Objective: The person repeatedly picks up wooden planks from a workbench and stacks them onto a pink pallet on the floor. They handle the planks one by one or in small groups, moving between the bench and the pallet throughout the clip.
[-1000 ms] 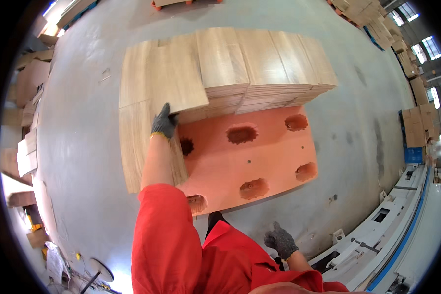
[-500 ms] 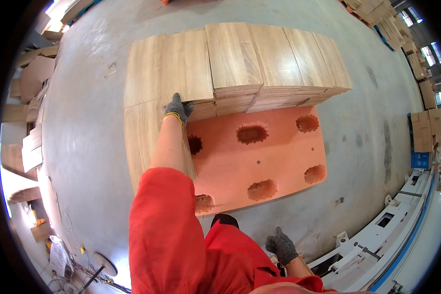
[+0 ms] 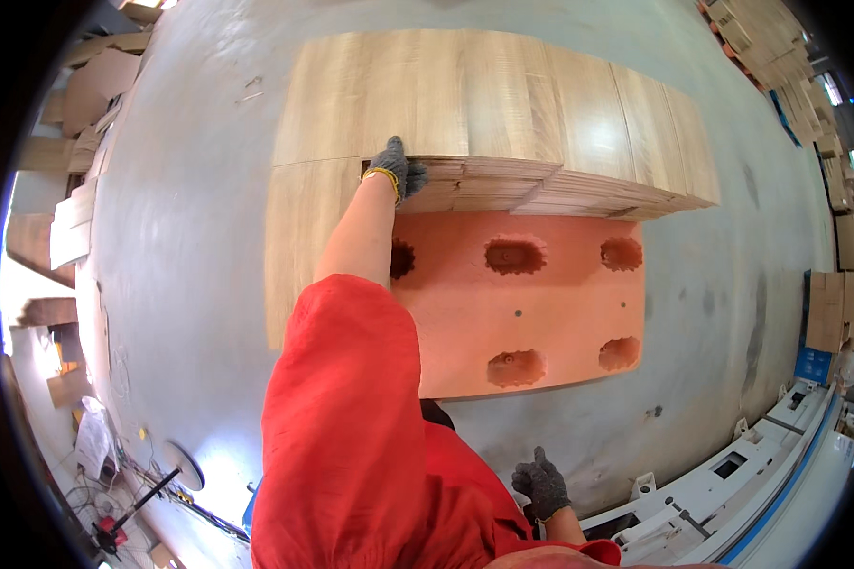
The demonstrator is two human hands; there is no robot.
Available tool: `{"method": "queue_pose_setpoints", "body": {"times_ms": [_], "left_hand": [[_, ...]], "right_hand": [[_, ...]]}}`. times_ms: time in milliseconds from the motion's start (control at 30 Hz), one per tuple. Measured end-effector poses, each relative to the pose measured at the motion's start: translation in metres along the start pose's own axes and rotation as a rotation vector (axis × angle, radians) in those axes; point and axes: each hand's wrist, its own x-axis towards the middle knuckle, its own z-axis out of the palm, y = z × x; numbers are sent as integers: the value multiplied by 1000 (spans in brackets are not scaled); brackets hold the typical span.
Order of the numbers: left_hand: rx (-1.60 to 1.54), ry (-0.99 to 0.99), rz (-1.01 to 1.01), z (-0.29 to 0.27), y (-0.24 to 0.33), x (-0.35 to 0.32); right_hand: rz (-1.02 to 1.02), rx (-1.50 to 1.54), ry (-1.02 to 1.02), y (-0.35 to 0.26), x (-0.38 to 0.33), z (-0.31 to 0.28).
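My left hand [image 3: 398, 172], in a grey knit glove with a yellow cuff, grips the near edge of a wood-grain panel [image 3: 413, 100]. One digit lies on top, and the others curl at the front edge, partly hidden. This panel tops a row of stacked wood-grain panels [image 3: 584, 104] along the far side of an orange plastic pallet [image 3: 569, 313]. Another wood-grain panel stack [image 3: 304, 223] runs toward me on the left, beside my forearm. At lower right my right hand [image 3: 543, 482], also gloved, hangs away from the pallet with its fingers loosely apart and nothing visible in it.
Grey concrete floor [image 3: 190, 237] surrounds the pallet. A white machine rail [image 3: 740, 465] runs along the lower right. Cardboard boxes [image 3: 830, 308] stand at the right edge, and cardboard pieces [image 3: 71, 223] lean at the left. A round-based black stand [image 3: 182, 465] is at lower left.
The panel under my left hand has shifted away from me; its near edge now sits nearly flush with its neighbour. My view has shifted slightly, and the right hand still hangs low.
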Motion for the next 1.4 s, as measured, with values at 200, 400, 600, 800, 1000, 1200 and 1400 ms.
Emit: {"method": "queue_pose_setpoints", "body": {"times_ms": [200, 400, 600, 800, 1000, 1200, 1400], "left_hand": [[-190, -62, 11, -7, -7, 3], [342, 117, 47, 4, 0, -26], [1735, 104, 935, 7, -12, -30], [1696, 425, 1400, 20, -48, -8], [1786, 396, 1109, 33, -48, -2], [1906, 283, 916, 49, -28, -51], [1767, 51, 1271, -11, -165, -72]], "right_hand": [[2, 9, -106, 9, 25, -18], [-33, -3, 14, -6, 13, 0], [-7, 20, 76, 2, 17, -13], [-72, -7, -22, 17, 13, -18], [-143, -243, 16, 22, 10, -27], [-223, -375, 13, 40, 0, -41], [-138, -175, 123, 136, 21, -103]]}}
